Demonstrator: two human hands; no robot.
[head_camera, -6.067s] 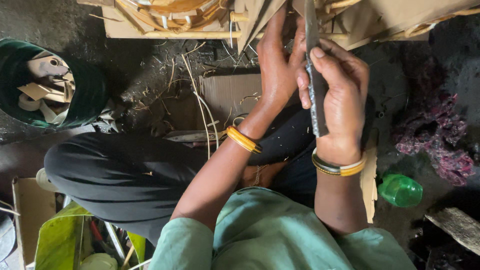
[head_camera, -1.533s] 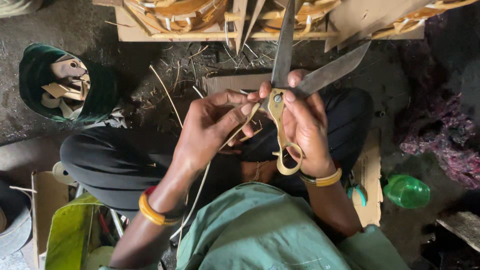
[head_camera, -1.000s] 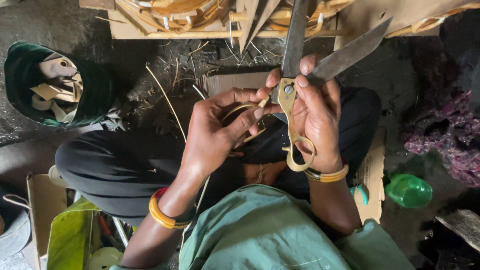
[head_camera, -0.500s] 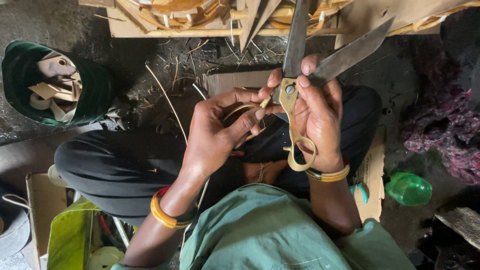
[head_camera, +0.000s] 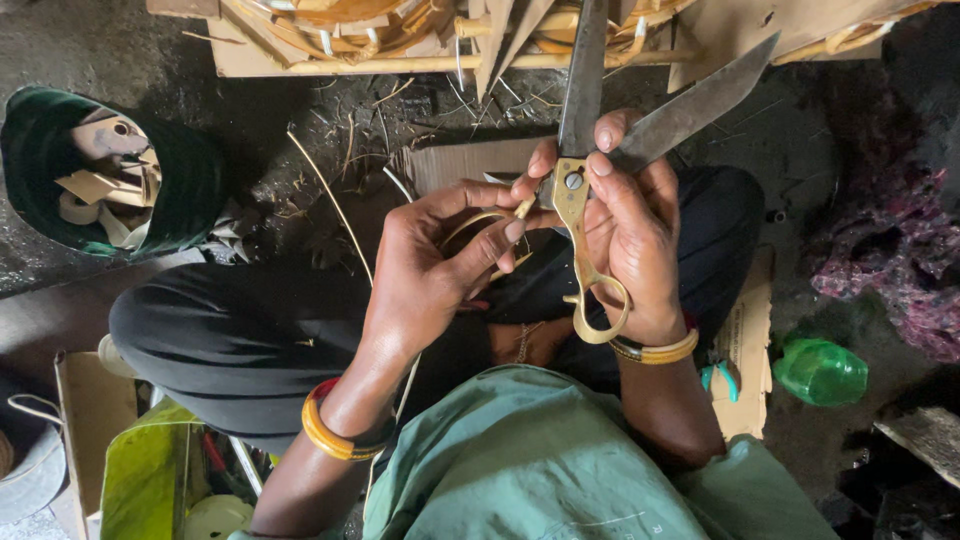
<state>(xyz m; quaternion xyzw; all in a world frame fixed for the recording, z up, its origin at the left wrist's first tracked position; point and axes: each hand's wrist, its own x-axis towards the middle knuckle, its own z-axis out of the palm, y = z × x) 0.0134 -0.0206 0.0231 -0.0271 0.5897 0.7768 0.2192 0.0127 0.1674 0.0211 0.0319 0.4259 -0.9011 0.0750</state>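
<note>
On the left, a green bag (head_camera: 190, 170) holds cut scraps. The left hand (head_camera: 430, 270) pinches a thin cane strip (head_camera: 478, 222), its end between the open blades of the scissors (head_camera: 580, 200). The right hand (head_camera: 640, 240) grips these scissors; the cut looks not yet made.

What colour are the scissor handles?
Brass-yellow scissor handles, held in the right hand; head view.

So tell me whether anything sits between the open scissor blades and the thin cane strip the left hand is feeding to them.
Nothing visible does. The left hand pinches the cane strip right at the pivot of the scissors, held open in the right hand; the strip's tip reaches the blades' base unblocked.
</note>
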